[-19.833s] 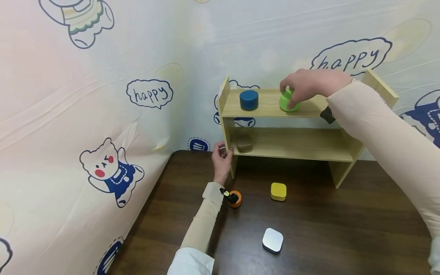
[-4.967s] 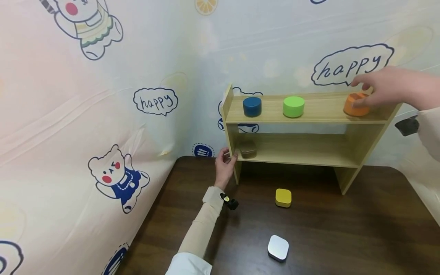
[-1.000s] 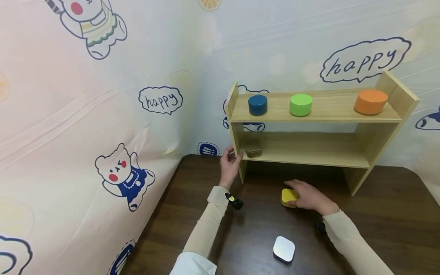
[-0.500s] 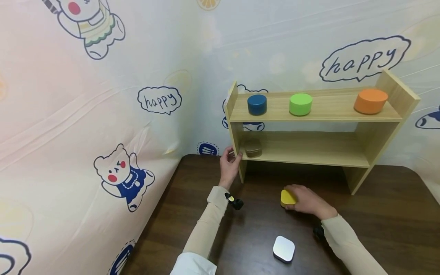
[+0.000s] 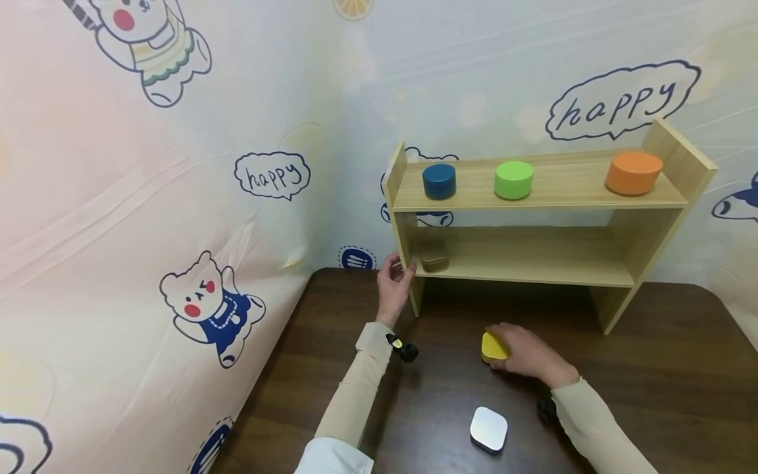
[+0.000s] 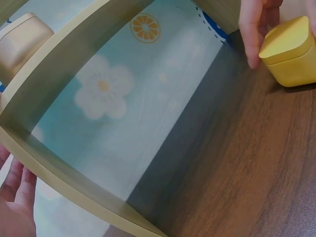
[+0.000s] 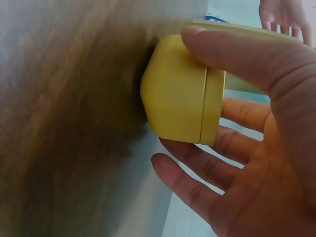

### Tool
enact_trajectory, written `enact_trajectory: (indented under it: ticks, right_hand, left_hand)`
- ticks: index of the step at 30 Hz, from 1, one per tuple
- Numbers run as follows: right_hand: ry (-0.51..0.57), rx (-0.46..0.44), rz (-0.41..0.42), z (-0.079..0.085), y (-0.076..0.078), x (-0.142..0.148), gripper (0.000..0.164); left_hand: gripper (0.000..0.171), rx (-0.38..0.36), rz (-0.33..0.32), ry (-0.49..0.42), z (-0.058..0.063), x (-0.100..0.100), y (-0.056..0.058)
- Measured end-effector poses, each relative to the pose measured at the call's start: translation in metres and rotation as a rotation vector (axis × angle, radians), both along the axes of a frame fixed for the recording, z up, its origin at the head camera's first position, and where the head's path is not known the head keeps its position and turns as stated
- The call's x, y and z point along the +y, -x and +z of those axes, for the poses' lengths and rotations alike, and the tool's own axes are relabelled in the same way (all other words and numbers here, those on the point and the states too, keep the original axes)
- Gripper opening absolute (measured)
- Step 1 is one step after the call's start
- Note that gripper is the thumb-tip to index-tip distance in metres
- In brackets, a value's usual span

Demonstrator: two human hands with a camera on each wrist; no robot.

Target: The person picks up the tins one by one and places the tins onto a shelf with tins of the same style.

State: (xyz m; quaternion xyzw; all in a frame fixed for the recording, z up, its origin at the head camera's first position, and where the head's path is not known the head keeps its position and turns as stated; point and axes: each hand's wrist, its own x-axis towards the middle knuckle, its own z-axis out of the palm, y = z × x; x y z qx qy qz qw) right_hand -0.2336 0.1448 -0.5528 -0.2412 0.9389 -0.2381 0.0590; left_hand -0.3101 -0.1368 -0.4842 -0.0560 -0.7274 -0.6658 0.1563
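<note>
My right hand pinches a small yellow tin with rounded corners, low over the tabletop in front of the shelf. The right wrist view has the thumb on one side of the yellow tin and the fingertips on the other; its lid seam faces the palm. My left hand grips the left side panel of a two-tier wooden shelf, thumb in front and fingers behind. Part of that left hand shows outside the panel in the left wrist view.
On the top tier stand round blue, green and orange tins. A brownish tin sits at the lower tier's left end. Nearer me, a white square tin lies on the dark wooden table. Printed curtains surround it.
The green tin was released on the top tier, and the orange tin went from the table to its right end. The right hand then came down to the yellow tin. The left hand kept its grip.
</note>
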Motion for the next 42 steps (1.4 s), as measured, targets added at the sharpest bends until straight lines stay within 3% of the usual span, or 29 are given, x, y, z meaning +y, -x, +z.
enact_trajectory:
  ticks: [15,42]
  right_hand:
    - [-0.006,-0.003,-0.003,-0.002,-0.011,-0.002,0.068]
    - [-0.001,0.010,0.026,0.006,-0.013,0.003,0.065]
  left_hand:
    - [0.035,0.006,0.023,0.001,-0.002,0.002,0.000]
    - [0.035,0.002,0.015,0.000,0.001,0.002,-0.003]
